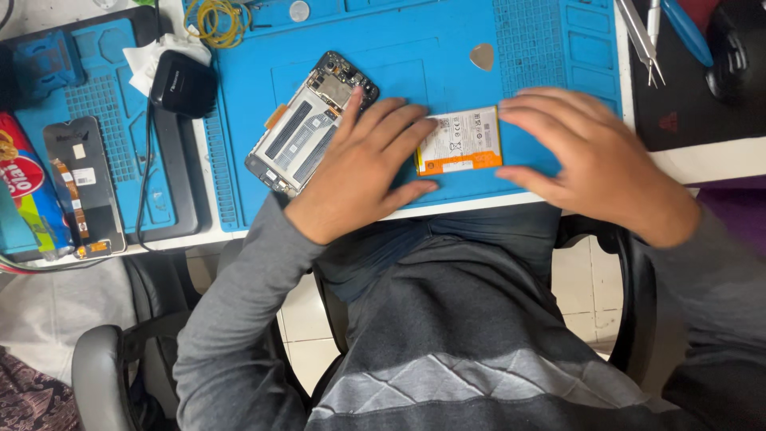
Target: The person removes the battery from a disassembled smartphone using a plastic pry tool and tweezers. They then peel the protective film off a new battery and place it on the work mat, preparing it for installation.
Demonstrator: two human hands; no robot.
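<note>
The fingers [392,120] of the left hand [363,172] lie spread and flat on the blue mat [415,48]; the forefinger rests on the upper part of the opened phone [307,124], the others reach across to the left edge of the battery [460,141], and the thumb lies along the mat's near edge just under the battery's orange strip; nothing is pinched. The right hand [594,164] is also open, fingers loosely together and pointing left, their tips touching or nearly touching the battery's right edge; the hand is blurred, so I cannot tell whether it presses down or only hovers.

The battery lies flat near the mat's front edge, between the two hands, white-labelled face up with the orange band toward the person; the phone lies just left of it, tilted, back cover off and its insides showing.

Further up the mat sit a grey pick [482,56], a coil of yellow wire [217,21] and a coin [299,10]; tweezers [642,40] lie at the right beyond the mat; to the left are a black case [183,82], a second blue mat [96,96] and a loose screen [84,185] with its flex cable.
</note>
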